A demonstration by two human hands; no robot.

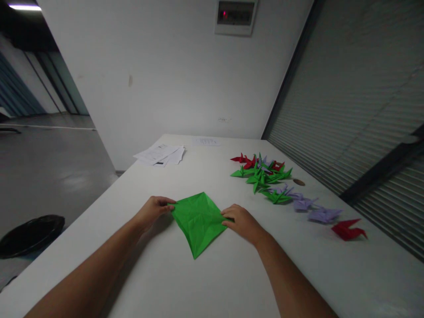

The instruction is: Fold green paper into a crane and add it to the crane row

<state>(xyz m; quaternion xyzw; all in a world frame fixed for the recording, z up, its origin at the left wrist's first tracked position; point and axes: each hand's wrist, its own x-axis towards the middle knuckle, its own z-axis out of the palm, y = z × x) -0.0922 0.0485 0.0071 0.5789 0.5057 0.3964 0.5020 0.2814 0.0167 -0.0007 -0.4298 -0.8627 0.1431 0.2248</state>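
Observation:
A creased green sheet of origami paper (199,220) is spread out like a diamond, one corner pointing toward me. My left hand (155,211) pinches its left corner between thumb and fingers. At the opposite corner, my right hand (241,221) grips the paper in the same way. Fold lines run across the sheet, and its surface is slightly raised and uneven. Under my hands is the white table (198,291).
Several folded paper cranes in green, red and purple (261,174) lie along the table's right side, with a red crane (348,229) nearest me. A brown oval object (298,182) lies beside them. Printed sheets (162,154) rest at the far left. A black-lined bin (31,234) stands left of the table.

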